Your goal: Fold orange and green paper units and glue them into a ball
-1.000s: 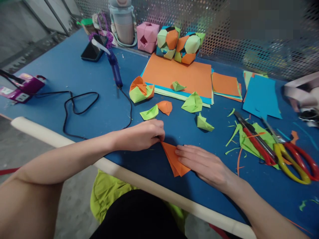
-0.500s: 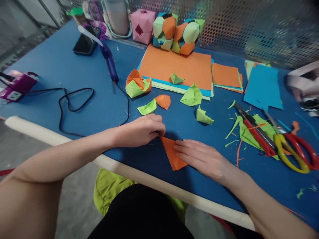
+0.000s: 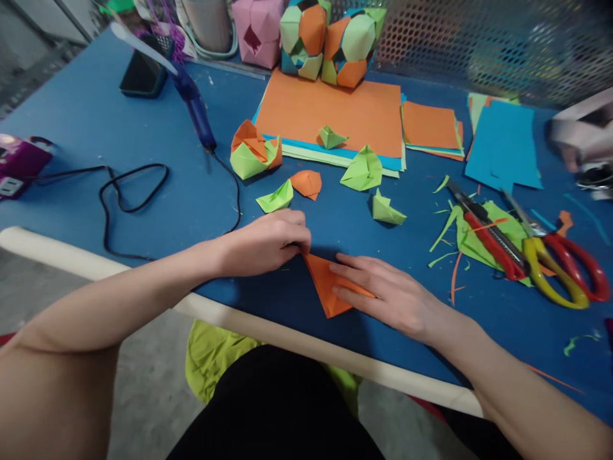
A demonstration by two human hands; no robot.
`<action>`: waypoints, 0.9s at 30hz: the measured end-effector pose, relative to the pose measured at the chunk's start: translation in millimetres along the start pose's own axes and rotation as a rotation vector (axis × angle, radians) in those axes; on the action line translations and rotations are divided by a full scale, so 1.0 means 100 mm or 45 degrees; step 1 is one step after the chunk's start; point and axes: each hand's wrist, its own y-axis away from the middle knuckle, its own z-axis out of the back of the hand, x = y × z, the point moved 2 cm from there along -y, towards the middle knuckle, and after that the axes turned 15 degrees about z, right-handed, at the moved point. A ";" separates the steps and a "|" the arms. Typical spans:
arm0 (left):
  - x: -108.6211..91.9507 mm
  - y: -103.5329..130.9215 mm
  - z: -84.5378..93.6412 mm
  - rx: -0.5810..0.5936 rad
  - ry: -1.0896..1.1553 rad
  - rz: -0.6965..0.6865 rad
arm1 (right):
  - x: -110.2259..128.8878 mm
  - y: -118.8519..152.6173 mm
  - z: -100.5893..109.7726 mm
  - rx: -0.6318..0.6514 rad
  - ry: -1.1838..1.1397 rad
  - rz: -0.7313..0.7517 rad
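Note:
A folded orange paper (image 3: 322, 281) lies on the blue table near its front edge. My left hand (image 3: 275, 241) is closed, with its fingertips pinching the paper's upper left corner. My right hand (image 3: 383, 291) lies flat over the right part of the sheet, fingers stretched out and slightly apart, hiding some of it. Just beyond my left hand are a folded green piece (image 3: 276, 197) and a folded orange piece (image 3: 307, 184). More folded green pieces (image 3: 363, 168) lie farther back, beside a joined orange-and-green piece (image 3: 255, 152).
A stack of coloured sheets (image 3: 335, 115) lies at the back, under paper balls (image 3: 302, 39). To the right are a utility knife (image 3: 493, 236), scissors (image 3: 555, 265) and paper scraps. On the left stand a corded blue glue gun (image 3: 194, 108) and a purple box (image 3: 22, 163).
The view has shifted, so the table's things sit slightly higher and farther left. My right hand's fingers have spread a little over the orange paper; my left hand still pinches its corner.

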 end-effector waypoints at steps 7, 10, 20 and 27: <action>0.01 0.00 0.00 0.011 -0.005 0.008 | 0.04 0.04 -0.06 -0.059 -0.039 -0.157; 0.01 0.00 0.00 0.013 0.010 0.009 | 0.07 0.02 -0.06 -0.091 -0.046 -0.145; 0.00 0.00 -0.01 -0.001 0.000 0.012 | 0.09 0.04 -0.10 -0.056 0.001 -0.111; -0.03 0.01 0.00 -0.022 -0.028 0.012 | 0.08 -0.02 -0.07 -0.008 0.001 -0.202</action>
